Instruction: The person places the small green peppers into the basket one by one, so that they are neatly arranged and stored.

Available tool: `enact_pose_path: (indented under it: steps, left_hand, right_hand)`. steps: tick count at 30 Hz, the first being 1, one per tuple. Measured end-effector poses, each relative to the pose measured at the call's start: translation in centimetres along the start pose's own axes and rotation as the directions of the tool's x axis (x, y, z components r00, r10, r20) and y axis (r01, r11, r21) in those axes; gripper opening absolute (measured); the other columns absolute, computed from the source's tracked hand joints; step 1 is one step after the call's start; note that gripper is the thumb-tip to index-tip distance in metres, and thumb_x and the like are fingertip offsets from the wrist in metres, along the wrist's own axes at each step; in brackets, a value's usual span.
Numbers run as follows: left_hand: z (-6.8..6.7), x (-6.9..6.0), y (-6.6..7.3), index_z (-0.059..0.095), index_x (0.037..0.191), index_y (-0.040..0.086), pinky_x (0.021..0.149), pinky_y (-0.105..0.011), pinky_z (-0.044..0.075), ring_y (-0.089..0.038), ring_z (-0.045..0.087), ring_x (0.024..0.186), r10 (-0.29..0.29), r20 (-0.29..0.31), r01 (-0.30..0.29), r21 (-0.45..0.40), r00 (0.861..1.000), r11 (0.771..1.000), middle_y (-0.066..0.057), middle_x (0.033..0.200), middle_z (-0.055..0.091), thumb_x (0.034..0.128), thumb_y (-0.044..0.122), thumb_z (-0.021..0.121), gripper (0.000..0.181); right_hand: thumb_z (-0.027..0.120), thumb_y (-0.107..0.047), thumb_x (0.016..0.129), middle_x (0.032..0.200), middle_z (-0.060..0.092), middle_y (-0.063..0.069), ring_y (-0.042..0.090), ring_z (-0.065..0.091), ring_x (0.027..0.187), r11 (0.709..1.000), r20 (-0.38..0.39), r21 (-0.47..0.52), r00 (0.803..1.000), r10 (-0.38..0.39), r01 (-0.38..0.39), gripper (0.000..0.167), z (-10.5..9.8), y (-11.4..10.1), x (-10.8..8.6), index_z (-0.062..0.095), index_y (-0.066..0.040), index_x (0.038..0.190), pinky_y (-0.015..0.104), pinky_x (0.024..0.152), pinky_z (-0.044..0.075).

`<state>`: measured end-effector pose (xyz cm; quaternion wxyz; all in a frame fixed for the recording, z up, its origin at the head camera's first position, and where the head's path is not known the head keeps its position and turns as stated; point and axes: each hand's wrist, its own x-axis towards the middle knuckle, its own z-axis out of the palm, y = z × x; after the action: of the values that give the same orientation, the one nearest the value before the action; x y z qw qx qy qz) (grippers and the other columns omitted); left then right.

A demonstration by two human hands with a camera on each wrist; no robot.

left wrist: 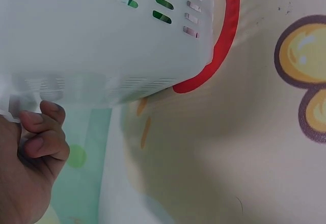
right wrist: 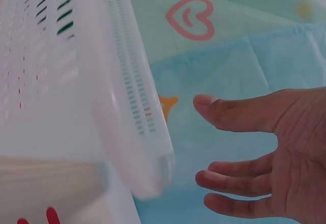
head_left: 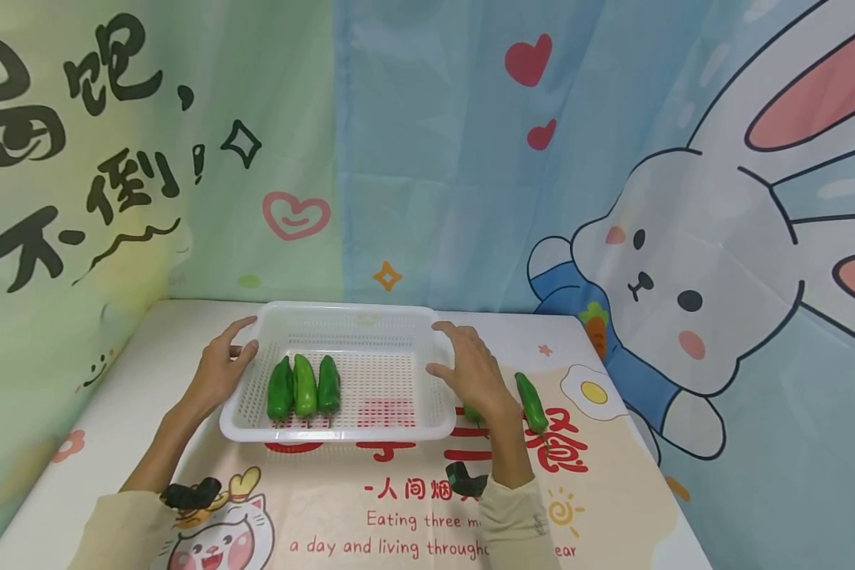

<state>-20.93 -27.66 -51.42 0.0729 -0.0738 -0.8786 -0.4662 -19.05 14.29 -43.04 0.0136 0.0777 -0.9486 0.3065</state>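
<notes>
White basket (head_left: 356,435) lies between the spread right grip (head_left: 474,368) and the left grip (head_left: 218,370), whose hold I cannot tell.

The basket (head_left: 399,433) is white, shallow and rectangular, with rounded corners and slotted walls and floor. In its left half, three glossy green peppers lie side by side, stems toward its near edge: a dark left pepper (head_left: 281,391), a lighter middle pepper (head_left: 304,386) and a dark right pepper (head_left: 329,385). Right of the basket, a slim outer pepper (head_left: 531,402) lies slanted; nearer the basket, a half-hidden pepper (head_left: 473,413) shows beside the wrist. The left hand (head_left: 221,370) is at the basket's left rim, its grip unclear; the right hand (head_left: 473,370), fingers extended, is just beside the right rim, apart.
</notes>
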Motion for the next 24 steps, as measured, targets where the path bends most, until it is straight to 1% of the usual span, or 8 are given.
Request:
enact_pose_path:
  steps: [6,13,19,24]
  left_hand:
    - [0.0,0.1,0.2,0.032,0.168,0.000,0.058,-0.032,0.065,-0.039,0.081,0.080,-0.006,0.001,0.006,-0.002,1.000,1.000,-0.046,0.120,0.070,0.1170,0.018,0.049,0.057]
    - [0.0,0.0,0.4,0.032,0.168,0.000,0.057,-0.031,0.065,-0.036,0.081,0.078,-0.012,0.000,0.012,-0.009,1.000,1.000,-0.045,0.119,0.070,0.1167,0.017,0.050,0.057]
    - [0.1,0.2,0.4,0.032,0.169,0.001,0.057,-0.033,0.065,-0.037,0.081,0.077,-0.033,0.003,0.033,-0.007,0.999,0.999,-0.045,0.116,0.072,0.1169,0.018,0.049,0.057]
    - [0.0,0.2,0.3,0.032,0.169,0.002,0.058,-0.033,0.066,-0.039,0.081,0.079,-0.039,0.005,0.039,-0.001,0.999,0.999,-0.046,0.120,0.070,0.1169,0.018,0.049,0.057]
  right_hand:
    - [0.087,-0.021,0.095,0.163,0.052,0.014,0.036,0.053,0.145,1.000,-0.034,0.008,0.999,0.013,-0.013,0.075,-0.6,1.6,-0.2,0.052,-0.023,0.161,0.071,0.123,0.043]
    - [0.082,-0.019,0.098,0.168,0.047,0.016,0.041,0.045,0.153,0.999,-0.051,0.025,0.998,0.033,-0.032,0.070,-1.1,3.7,-0.4,0.052,-0.021,0.161,0.074,0.125,0.037]
    - [0.080,-0.018,0.100,0.167,0.048,0.020,0.044,0.044,0.154,0.999,-0.046,-0.003,0.998,0.036,-0.037,0.066,-1.5,5.5,-0.5,0.053,-0.018,0.161,0.074,0.124,0.038]
    - [0.079,-0.016,0.100,0.164,0.050,0.022,0.044,0.044,0.153,0.998,-0.051,-0.012,0.997,0.058,-0.059,0.065,-1.7,6.9,-0.9,0.054,-0.015,0.160,0.072,0.124,0.039]
